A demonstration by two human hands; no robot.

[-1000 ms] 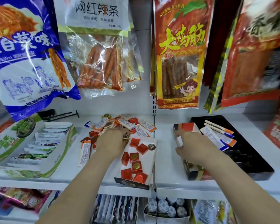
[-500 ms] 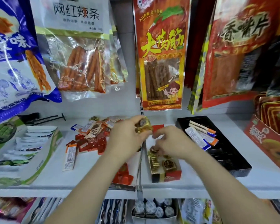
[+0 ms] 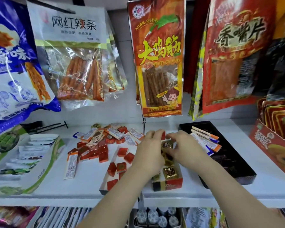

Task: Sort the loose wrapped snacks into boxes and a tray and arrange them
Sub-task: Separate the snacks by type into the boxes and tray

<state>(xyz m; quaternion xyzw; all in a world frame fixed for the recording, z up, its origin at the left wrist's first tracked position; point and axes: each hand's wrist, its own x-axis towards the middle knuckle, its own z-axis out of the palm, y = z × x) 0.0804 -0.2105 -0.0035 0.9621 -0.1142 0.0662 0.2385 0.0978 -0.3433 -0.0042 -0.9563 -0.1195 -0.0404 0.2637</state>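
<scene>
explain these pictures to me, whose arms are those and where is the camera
No machine here: a person wears one camera on the head, looking down at their own bare arms. The left hand and right hand meet over a small box, fingers of both curled round a gold snack. On the white shelf lie a pile of loose red and orange snacks, a flat box with red squares, and a black tray holding long packets. Above hang bags.

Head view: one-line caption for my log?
Left hand and right hand hold a gold-wrapped snack over the red box; loose snacks lie piled to its left, a black tray to its right.
</scene>
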